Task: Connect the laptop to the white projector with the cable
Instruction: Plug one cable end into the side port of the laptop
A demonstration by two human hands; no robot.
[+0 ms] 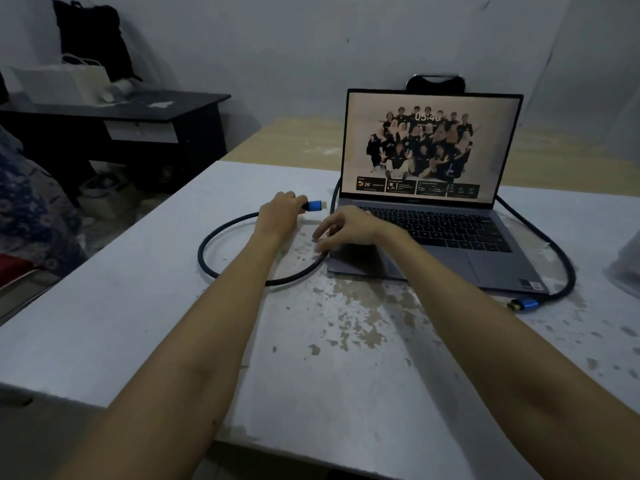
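Observation:
An open grey laptop (446, 237) stands on the white table (138, 306), its screen lit. A dark cable (207, 244) loops on the table left of the laptop, runs behind it and comes round its right side. My left hand (278, 213) grips the cable just behind its blue plug (316, 205), whose metal tip points at the laptop's left side, a short gap away. My right hand (346, 228) hovers with fingers spread over the laptop's front left corner. The cable's other blue plug (524, 304) lies free near the laptop's front right corner. No white projector is in view.
A dark desk (138, 109) with a white box and a black bag stands at the back left. Patterned fabric (31, 202) lies at the left edge. A pale object (627, 268) sits at the table's right edge. The table's paint is chipped in the middle.

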